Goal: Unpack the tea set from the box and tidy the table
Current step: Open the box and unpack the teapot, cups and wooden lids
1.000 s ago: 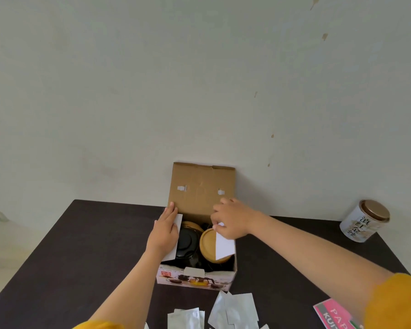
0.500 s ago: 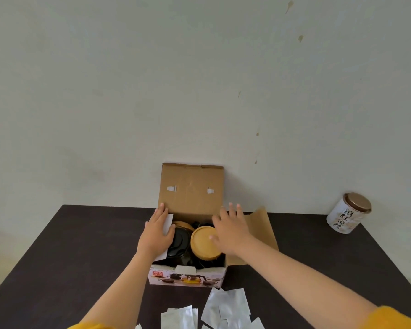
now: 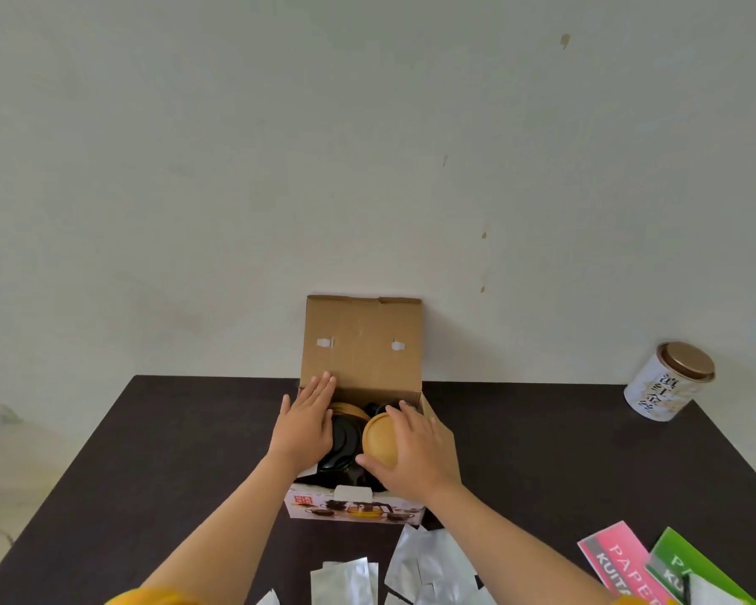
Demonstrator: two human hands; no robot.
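Head view: The box stands on the dark table at the middle of the far edge, against the wall. Its lid flap is raised upright; the right side flap is folded outward. Inside are a round wooden lid on the right and a black piece to its left; further contents are too dark to identify.

The left hand lies flat, fingers extended and together, over the left rim of the box, gripping nothing. The right hand is spread, fingers and thumb curved around the wooden lid and touching it; a closed grip cannot be confirmed.

Silver sachets lie at the near edge, in front of the box. Pink and green paper packets lie at the near right corner. A tea tin stands at the far right corner.
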